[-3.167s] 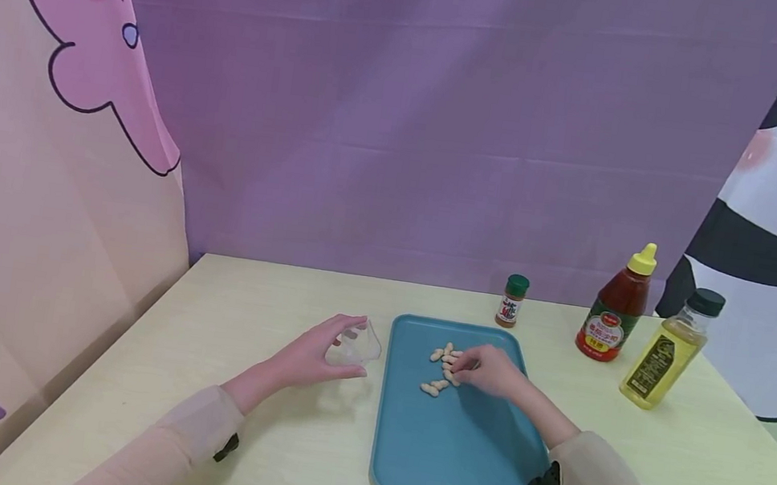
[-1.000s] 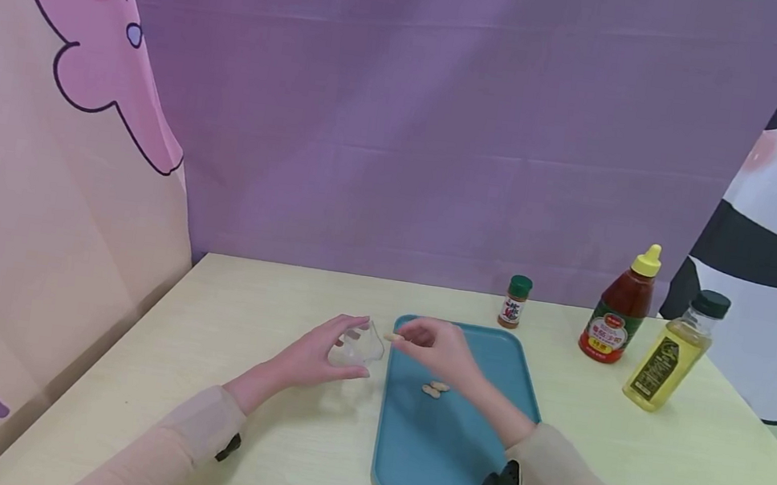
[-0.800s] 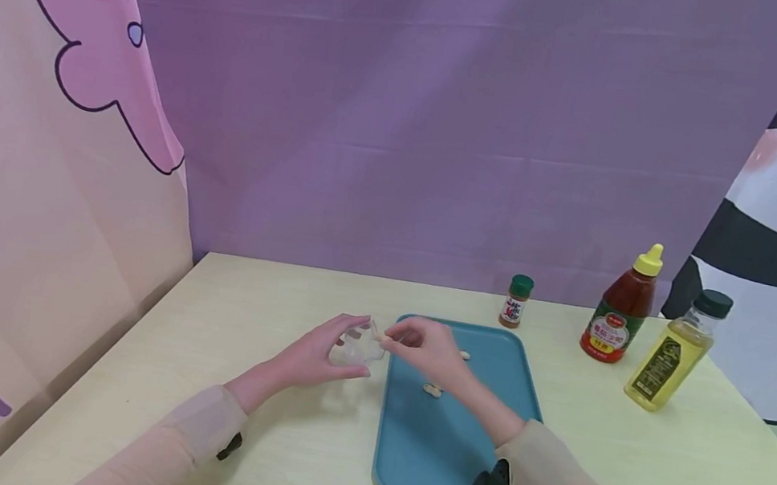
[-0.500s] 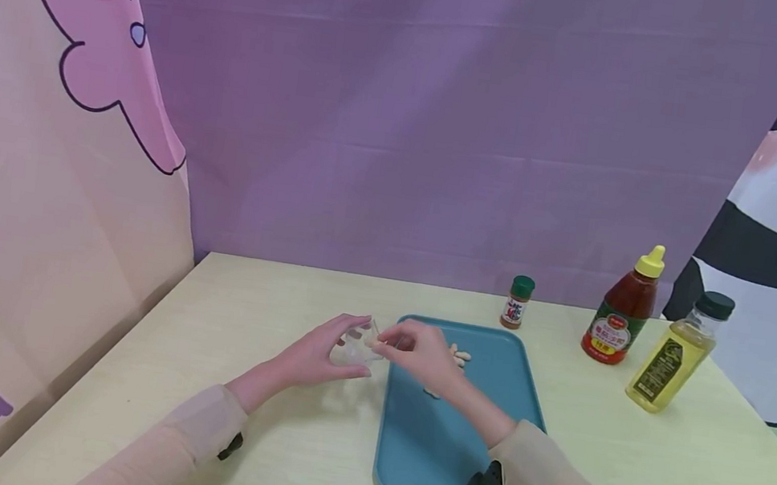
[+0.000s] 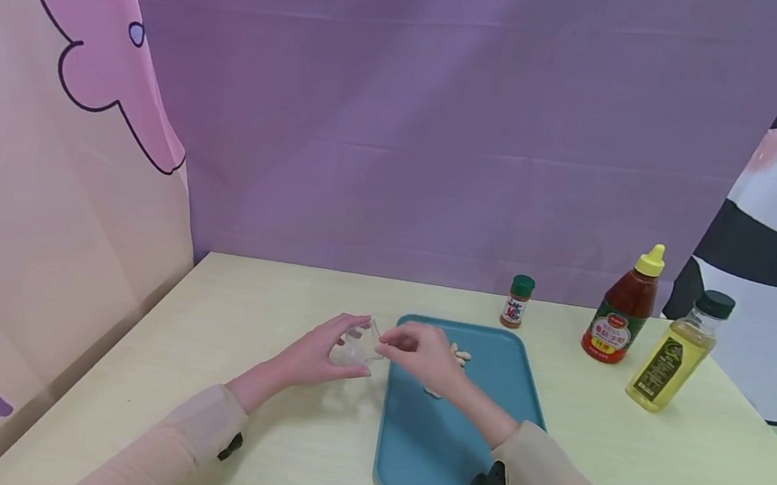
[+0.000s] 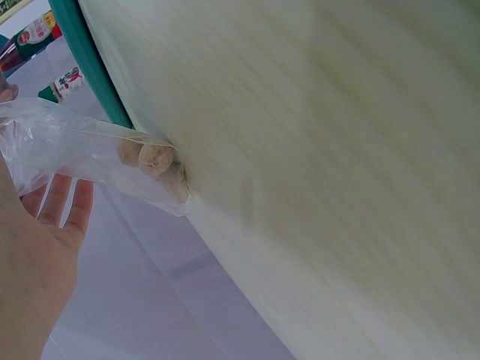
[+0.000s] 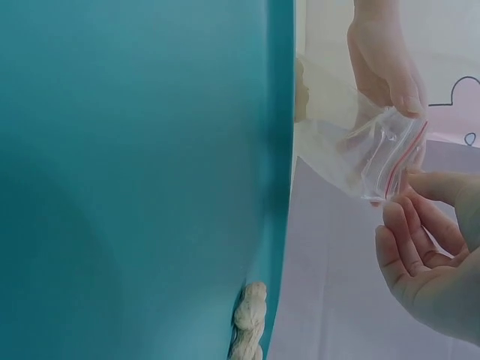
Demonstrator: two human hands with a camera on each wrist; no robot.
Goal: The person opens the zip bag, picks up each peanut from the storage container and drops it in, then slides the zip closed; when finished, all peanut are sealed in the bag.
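Note:
My left hand (image 5: pixel 313 352) holds a clear zip bag (image 5: pixel 361 344) with its mouth toward the right, thumb below and fingers above. In the left wrist view several peanuts (image 6: pixel 155 159) lie at the bag's closed end. My right hand (image 5: pixel 424 354) is at the bag's mouth, beside the red zip line in the right wrist view. Its thumb and fingertips (image 7: pixel 393 211) pinch at the bag's edge; no peanut shows between them. Several peanuts (image 5: pixel 461 356) lie on the blue tray (image 5: pixel 449 460), partly hidden behind my right hand and wrist.
A small green-capped spice jar (image 5: pixel 516 301) stands behind the tray on the pale table (image 5: pixel 266 292). Farther right are a ketchup bottle (image 5: pixel 616 315) with a yellow cap and an oil bottle (image 5: pixel 669 358). A purple backdrop (image 5: pixel 370 151) hangs along the table's far edge.
My right hand has carried a peanut left from the tray to the bag's mouth, and that peanut is no longer visible at its fingertips. My left hand stays in place with the zip bag.

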